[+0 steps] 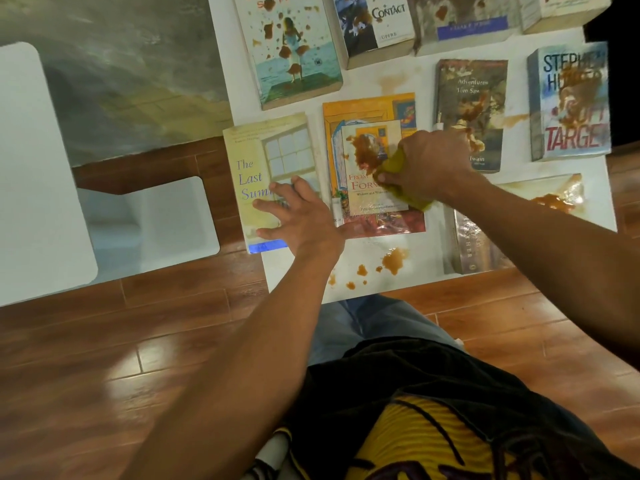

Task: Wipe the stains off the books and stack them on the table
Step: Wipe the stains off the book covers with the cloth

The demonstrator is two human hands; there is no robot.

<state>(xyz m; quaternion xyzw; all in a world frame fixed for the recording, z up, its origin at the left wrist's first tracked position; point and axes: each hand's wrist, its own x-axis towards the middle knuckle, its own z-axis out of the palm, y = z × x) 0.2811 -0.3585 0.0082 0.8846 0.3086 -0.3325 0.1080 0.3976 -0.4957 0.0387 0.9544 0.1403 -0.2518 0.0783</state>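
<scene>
Right hand (427, 161) gripping a yellow cloth (401, 181), pressed on the stained orange book (372, 168) at the desk's (381, 81) near edge. Left hand (298, 213) wide, fingers flat on the pale book (263, 161) just beside. More stained books (471, 112) behind.

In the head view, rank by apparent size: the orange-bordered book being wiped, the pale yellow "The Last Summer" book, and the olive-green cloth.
1. Orange-bordered book, largest.
2. Pale yellow "The Last Summer" book, somewhat smaller; the left hand covers part of it.
3. Olive-green cloth, smallest, though bunched under the right hand, so its full extent is hidden.
</scene>
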